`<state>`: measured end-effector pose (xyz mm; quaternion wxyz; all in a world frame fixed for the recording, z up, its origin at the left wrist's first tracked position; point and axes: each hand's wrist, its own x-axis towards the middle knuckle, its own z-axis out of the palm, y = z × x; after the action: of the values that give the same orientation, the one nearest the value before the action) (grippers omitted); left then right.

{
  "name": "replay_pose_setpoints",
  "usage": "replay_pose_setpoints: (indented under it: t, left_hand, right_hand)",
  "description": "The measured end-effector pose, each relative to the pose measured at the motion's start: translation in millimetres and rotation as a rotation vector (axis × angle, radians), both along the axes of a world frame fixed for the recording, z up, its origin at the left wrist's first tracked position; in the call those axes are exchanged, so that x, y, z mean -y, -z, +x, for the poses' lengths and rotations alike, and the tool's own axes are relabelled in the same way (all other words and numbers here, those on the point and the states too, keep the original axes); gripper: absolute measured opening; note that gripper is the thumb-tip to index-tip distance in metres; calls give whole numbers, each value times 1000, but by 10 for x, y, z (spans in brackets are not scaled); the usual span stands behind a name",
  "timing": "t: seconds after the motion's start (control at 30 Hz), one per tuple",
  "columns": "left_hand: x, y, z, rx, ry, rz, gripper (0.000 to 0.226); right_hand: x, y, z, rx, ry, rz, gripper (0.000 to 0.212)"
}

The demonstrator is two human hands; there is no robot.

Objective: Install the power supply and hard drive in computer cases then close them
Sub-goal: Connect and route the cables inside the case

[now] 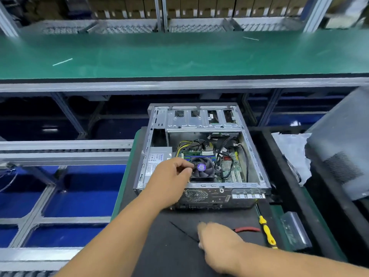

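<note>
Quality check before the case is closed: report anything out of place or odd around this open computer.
Nothing looks damaged or spilled. The computer case sits open, cables lying loose over the motherboard. A yellow screwdriver and red-handled pliers lie loose on the black mat. Crumpled plastic wrap lies right of the case.

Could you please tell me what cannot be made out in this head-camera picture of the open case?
- Whether the left hand pinches anything by the fan: its fingers hide the grip.
- Label text on the power supply: too small, partly behind that hand.
- Right hand fingers: motion-blurred.
- Red-handled tool: its head hidden by the right hand.
</note>
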<state>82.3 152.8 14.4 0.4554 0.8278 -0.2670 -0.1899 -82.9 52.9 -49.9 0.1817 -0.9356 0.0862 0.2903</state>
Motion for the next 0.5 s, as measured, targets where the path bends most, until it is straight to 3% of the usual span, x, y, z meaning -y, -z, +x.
replay_pose_setpoints:
  t: [0.07,0.17,0.27,0.33,0.4,0.5]
  left_hand:
    - [131,-60,105,-47,-29,53,16]
    - [500,-112,272,-50,30,268,43]
    - [1015,-83,344,-57,150,511,46]
    - [1315,43,368,-20,176,690,76]
    - [1537,196,386,30,108,784,90]
    - [1799,384,380,30,-20,798,89]
  right_hand:
    - [164,-189,-60,111,139,82,20]
    - [426,-524,-164,300,406,211,17]
    - [676,-768,-243,422,581,291,18]
    - [820,-865,-247,489,719,368,24]
    - [931,-922,-234,558,848,413,25]
    - [1053,-947,-196,603,999,500,12]
